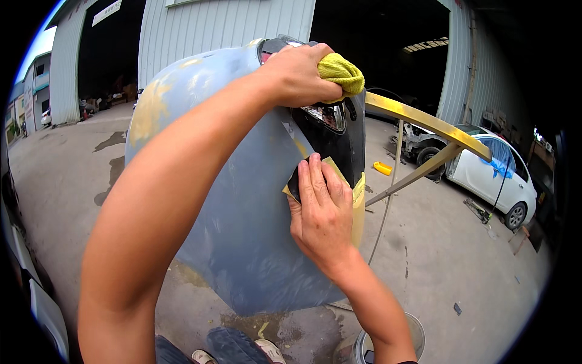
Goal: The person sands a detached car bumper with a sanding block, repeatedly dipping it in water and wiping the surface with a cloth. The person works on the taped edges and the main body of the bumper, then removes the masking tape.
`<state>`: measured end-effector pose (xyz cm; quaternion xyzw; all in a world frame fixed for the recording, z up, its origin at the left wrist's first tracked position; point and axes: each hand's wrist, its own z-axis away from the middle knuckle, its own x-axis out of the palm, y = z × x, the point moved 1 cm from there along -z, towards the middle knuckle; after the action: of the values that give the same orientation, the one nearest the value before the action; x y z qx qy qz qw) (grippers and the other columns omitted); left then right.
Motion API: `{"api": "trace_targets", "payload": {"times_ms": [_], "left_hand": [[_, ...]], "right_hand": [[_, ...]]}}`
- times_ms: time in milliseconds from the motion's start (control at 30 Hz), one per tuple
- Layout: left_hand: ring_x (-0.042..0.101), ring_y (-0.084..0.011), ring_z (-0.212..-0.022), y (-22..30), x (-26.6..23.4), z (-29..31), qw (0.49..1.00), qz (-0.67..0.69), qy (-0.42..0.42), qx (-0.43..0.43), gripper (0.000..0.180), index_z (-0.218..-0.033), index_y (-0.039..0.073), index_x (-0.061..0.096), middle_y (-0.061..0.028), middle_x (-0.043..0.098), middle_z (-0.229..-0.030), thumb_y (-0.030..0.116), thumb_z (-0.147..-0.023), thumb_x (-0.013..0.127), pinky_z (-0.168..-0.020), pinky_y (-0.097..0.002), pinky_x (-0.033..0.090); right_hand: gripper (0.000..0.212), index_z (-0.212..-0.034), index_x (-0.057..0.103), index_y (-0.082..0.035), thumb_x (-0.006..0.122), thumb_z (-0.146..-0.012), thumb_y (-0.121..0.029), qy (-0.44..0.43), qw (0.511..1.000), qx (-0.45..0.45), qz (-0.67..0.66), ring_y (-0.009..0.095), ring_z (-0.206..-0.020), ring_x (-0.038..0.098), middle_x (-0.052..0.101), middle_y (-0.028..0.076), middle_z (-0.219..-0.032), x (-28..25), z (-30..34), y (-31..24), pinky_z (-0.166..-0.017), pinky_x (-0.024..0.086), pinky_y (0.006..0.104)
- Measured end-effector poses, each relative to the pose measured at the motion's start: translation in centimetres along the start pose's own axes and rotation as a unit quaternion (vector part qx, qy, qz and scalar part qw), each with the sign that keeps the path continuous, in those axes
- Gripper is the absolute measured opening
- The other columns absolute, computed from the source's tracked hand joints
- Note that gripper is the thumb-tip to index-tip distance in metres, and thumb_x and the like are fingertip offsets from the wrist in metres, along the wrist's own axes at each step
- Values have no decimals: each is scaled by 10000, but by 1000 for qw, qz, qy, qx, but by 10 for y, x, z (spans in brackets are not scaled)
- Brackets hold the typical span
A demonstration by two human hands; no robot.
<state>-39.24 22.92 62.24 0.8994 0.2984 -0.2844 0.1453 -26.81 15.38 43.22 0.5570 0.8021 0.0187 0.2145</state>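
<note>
A car body panel (230, 242) in dull grey-blue primer, with yellowish filler patches, stands upright in front of me. My left hand (303, 73) reaches over its top edge, fingers wrapped round a yellow-green cloth (341, 74). Below that hand is a dark glossy lamp (327, 118) set in black trim. My right hand (321, 206) lies on the panel's right edge, pressing a yellow sheet of sandpaper (288, 193) folded round a dark sanding block (294, 182). Its fingers point upward along the block; the sanding face is hidden.
A yellow metal stand (418, 115) juts out right of the panel. By my feet is a clear bucket (415, 330). Wet patches mark the concrete floor (473, 273). Farther right stands a white car (491, 176) with its front stripped, near a yellow object (382, 168) on the ground.
</note>
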Motion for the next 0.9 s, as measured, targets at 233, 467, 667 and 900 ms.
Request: {"api": "trace_targets", "payload": {"times_ms": [233, 467, 667, 900], "left_hand": [[668, -256, -920, 0, -1, 0, 1000, 28, 2, 7, 526, -1173, 20, 622, -144, 699, -987, 320, -762, 759, -860, -342, 514], [672, -259, -917, -2, -4, 1, 1000, 10, -8, -17, 519, -1156, 17, 628, -148, 698, -984, 327, -761, 759, -851, -339, 516], [684, -287, -894, 2, 3, -1, 1000, 0, 6, 3, 504, -1124, 7, 631, -175, 707, -960, 337, -763, 755, -842, -354, 525], [689, -323, -914, 3, -5, 0, 1000, -6, 4, 1, 487, -1099, 5, 628, -192, 707, -968, 331, -759, 752, -840, -374, 528]], "right_hand": [[587, -1325, 563, 70, 724, -803, -145, -14, 1000, 3, -11, 334, -1257, 521, 554, 223, -1397, -13, 46, 12, -998, 407, 423], [542, -1298, 581, 60, 714, -816, -151, -26, 998, -41, -26, 311, -1243, 532, 569, 212, -1379, -14, 1, 4, -978, 415, 402], [571, -1296, 577, 79, 704, -802, -177, -15, 1000, -16, 7, 302, -1259, 515, 560, 216, -1374, -6, 16, 3, -1003, 412, 396], [559, -1283, 583, 78, 704, -799, -173, 20, 999, -7, -46, 316, -1258, 499, 571, 219, -1342, 0, -25, -7, -988, 421, 416]]}}
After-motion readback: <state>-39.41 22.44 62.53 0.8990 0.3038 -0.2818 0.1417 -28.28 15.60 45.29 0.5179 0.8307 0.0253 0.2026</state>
